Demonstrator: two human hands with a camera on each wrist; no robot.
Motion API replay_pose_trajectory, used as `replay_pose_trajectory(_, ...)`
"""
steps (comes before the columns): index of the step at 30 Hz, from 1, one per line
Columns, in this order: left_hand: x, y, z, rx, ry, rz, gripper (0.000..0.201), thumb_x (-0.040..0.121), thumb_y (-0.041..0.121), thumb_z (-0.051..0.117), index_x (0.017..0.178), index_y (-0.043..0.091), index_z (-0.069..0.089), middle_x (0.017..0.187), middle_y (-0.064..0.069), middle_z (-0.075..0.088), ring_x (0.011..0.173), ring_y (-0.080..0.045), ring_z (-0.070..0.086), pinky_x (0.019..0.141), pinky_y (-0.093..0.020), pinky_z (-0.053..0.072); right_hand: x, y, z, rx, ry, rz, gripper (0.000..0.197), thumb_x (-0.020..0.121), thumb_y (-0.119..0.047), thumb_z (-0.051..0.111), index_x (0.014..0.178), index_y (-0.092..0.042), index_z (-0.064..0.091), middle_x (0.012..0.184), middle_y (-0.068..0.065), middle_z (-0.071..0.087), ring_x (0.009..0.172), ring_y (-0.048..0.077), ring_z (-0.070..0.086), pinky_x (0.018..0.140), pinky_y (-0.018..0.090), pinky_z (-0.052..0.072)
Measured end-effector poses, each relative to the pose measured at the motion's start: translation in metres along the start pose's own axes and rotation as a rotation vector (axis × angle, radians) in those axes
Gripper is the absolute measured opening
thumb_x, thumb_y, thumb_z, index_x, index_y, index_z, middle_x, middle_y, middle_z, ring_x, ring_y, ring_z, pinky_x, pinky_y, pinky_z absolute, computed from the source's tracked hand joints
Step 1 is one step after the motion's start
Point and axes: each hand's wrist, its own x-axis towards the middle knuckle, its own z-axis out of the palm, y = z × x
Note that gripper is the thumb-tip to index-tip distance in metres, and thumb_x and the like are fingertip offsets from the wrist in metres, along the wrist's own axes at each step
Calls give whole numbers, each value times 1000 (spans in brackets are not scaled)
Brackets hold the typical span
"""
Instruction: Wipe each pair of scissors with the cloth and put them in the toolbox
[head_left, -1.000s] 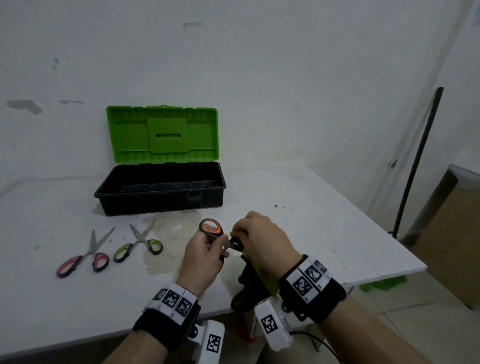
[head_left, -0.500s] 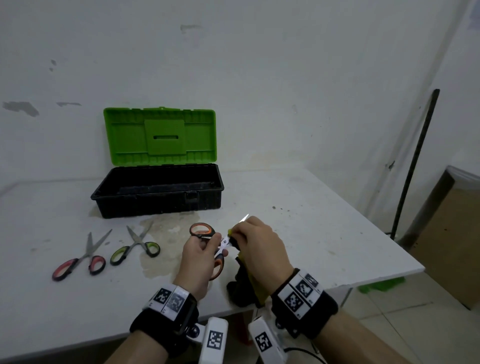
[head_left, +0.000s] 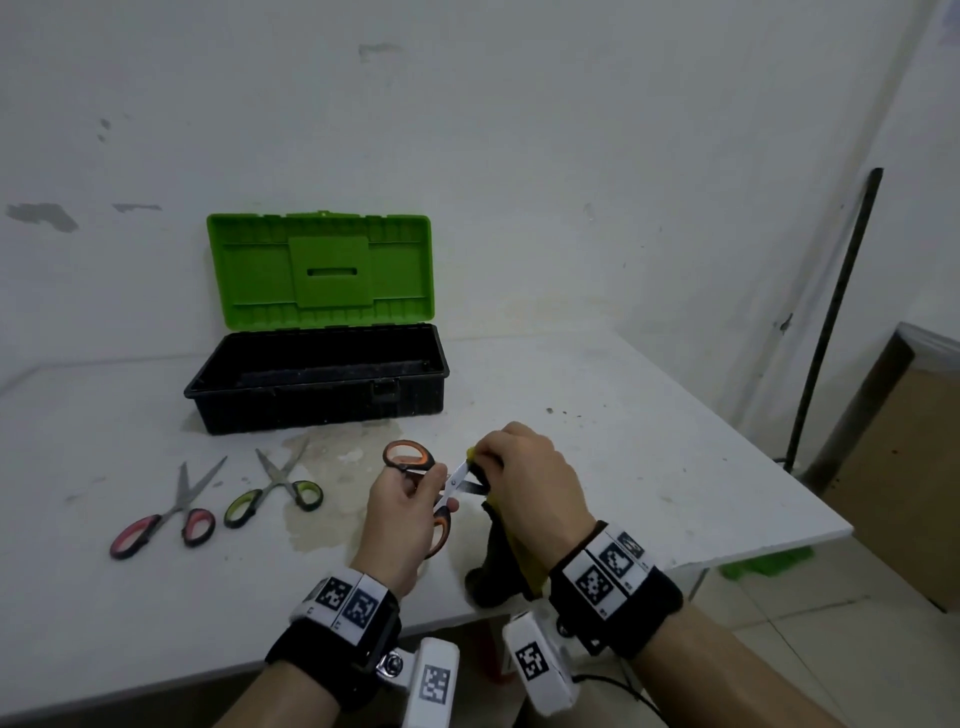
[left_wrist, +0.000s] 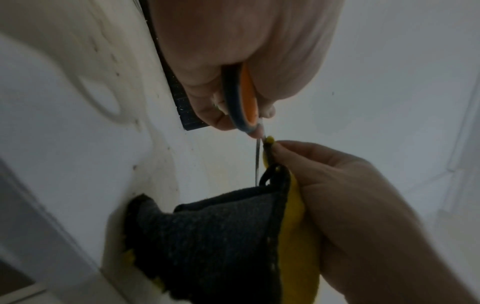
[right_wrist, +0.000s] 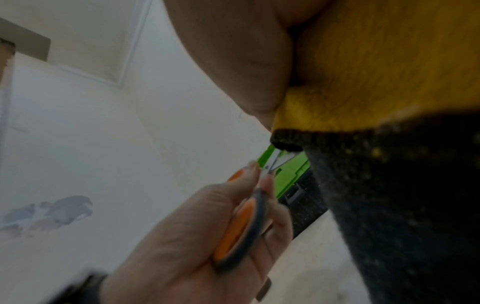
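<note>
My left hand (head_left: 410, 499) grips the orange-handled scissors (head_left: 410, 457) by their handles near the table's front edge; the handle (left_wrist: 242, 98) shows between my fingers in the left wrist view. The blades are spread apart. My right hand (head_left: 524, 467) pinches the yellow and dark grey cloth (head_left: 498, 561) around one blade (head_left: 460, 475); the cloth (left_wrist: 221, 236) hangs down to the table. Red-handled scissors (head_left: 161, 519) and green-handled scissors (head_left: 275, 493) lie on the table to the left. The black toolbox (head_left: 317, 379) stands open behind them, its green lid (head_left: 319, 270) upright.
The white table (head_left: 623, 415) ends at a right edge close to my right hand and has a stained patch in front of the toolbox. A dark pole (head_left: 836, 312) leans on the wall at right, near a brown board (head_left: 893, 467).
The scissors' blades have opened apart. My right hand with the cloth has slid from the pivot out along a blade; my left hand has kept hold of the handles.
</note>
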Motion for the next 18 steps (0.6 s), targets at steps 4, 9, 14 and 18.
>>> replay_pose_trajectory(4,-2,-3,-3,0,11,-27,17,99,14,59,103,-2,61,96,-21,70,66,-18,71,60,-30,56,10,11,-6,-1,45,107,20,96,-19,47,86,-21,64,94,-5,53,75,23,56,65,36,49)
replay_pose_trajectory(9,-2,-5,-4,-123,44,-107,15,99,19,59,93,5,59,85,-17,65,63,-19,65,59,-32,50,-2,-2,-4,44,-22,12,20,97,-24,49,92,-22,68,96,-6,55,81,19,56,71,38,51)
replay_pose_trajectory(14,-7,4,2,-324,31,-284,38,102,39,50,99,4,65,93,-18,72,80,-31,70,67,-39,57,-13,-11,13,16,-137,-50,22,97,-26,49,100,-24,71,102,-3,57,89,21,59,73,38,52)
replay_pose_trajectory(18,-7,5,1,-339,-22,-325,35,106,30,44,105,2,65,104,-19,72,94,-34,70,76,-42,55,-8,-3,12,0,-124,-18,23,97,-27,48,99,-23,70,101,-3,57,89,23,60,72,39,52)
